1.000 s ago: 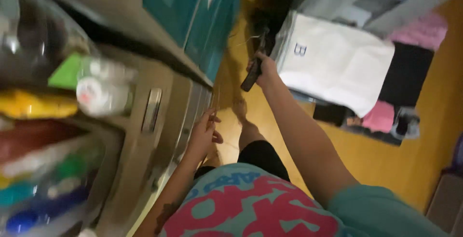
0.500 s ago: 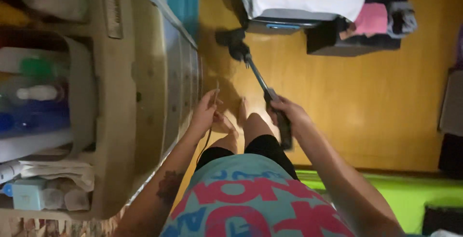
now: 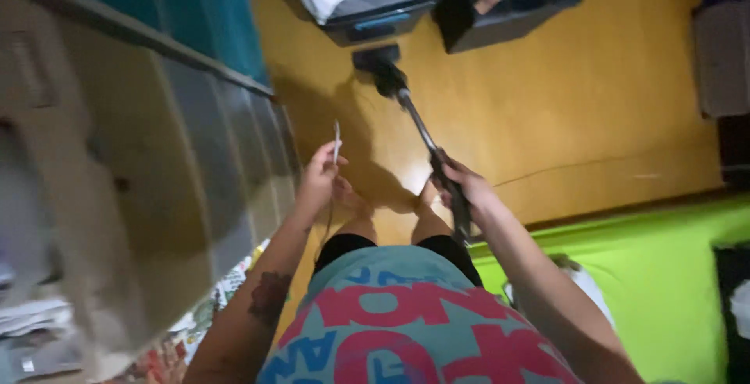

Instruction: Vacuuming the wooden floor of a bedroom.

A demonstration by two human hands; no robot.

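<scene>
a: what's in hand here?

b: looks like floor vacuuming. the right hand (image 3: 457,185) is wrapped tight round the dark wand of a stick vacuum (image 3: 422,130), whose head (image 3: 376,62) sits on the yellow wooden floor (image 3: 562,103) just before a dark case (image 3: 375,25).

a: and the left hand (image 3: 319,177)?

b: raised, pinching a thin white cord (image 3: 337,142) between its fingertips, beside the grey drawer unit (image 3: 195,157).

a: what does the next stroke call for?

b: i'd judge keeping the cord clear of the head.
</scene>
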